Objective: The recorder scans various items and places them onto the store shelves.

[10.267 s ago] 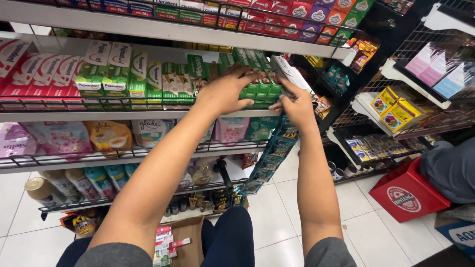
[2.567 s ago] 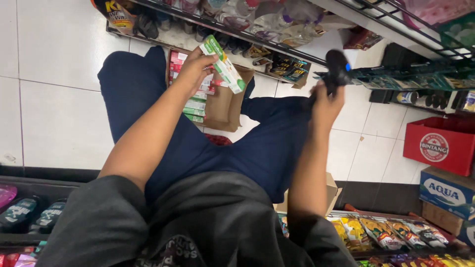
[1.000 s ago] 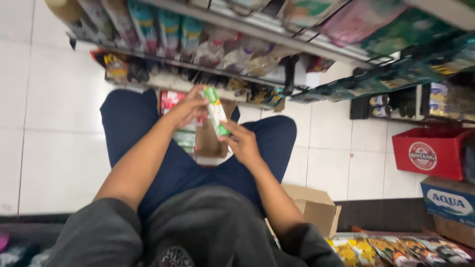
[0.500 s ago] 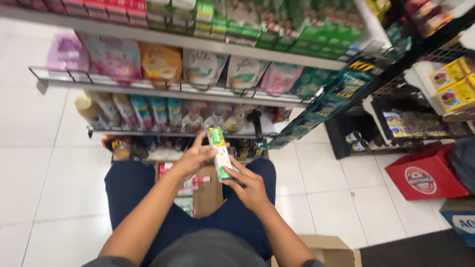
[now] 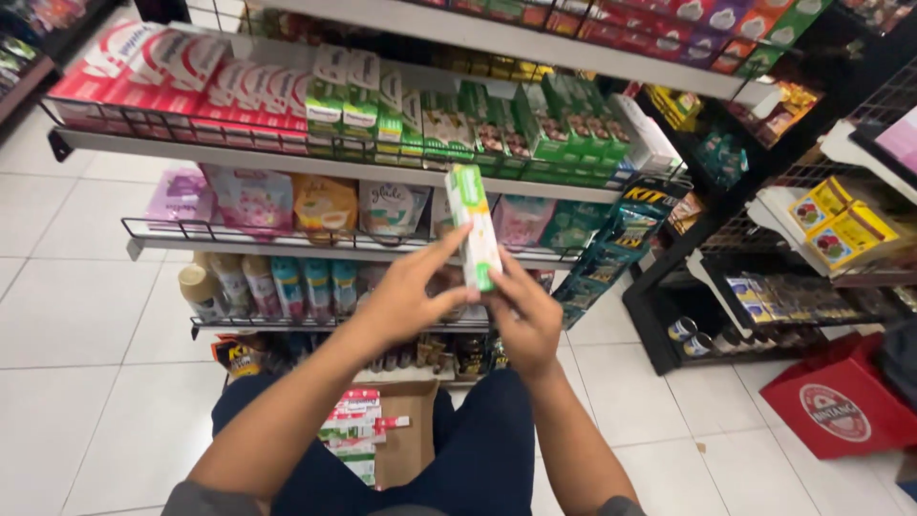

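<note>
A slim green and white carton [image 5: 474, 225] stands upright in mid-air at the centre of the view, in front of the edge of the wire shelf of pouches. The left hand [image 5: 406, 296] closes on it from 8 o'clock, its fingers stretched to the carton's left side and lower half, while the right hand [image 5: 525, 320] grips its bottom end from 5 o'clock with curled fingers; both hands have hold of this 1 carton and nothing else. At 12 o'clock from the carton, the upper shelf [image 5: 287, 161] carries a tight row of matching green cartons [image 5: 535, 129], with red and white cartons [image 5: 181, 81] filling its left stretch. Just behind the carton, the wire shelf [image 5: 239, 247] holds soft pouches in pink, orange and teal. Below that, at 8 o'clock, a lower shelf bears upright tubs and bottles [image 5: 258, 282]. At 6 o'clock, between the person's knees in dark blue trousers, an open cardboard box [image 5: 406, 444] sits on the white tiled floor with more small red and green cartons [image 5: 358, 435] stacked in it. At 4 o'clock, well apart, a red crate [image 5: 841, 411] rests on the floor beside a black rack of yellow boxes [image 5: 841, 225]. Compared with 0.5 s ago, the carton has risen from near the lower shelves to the level of the pouch shelf, and the view has tilted up toward the shelving.
</note>
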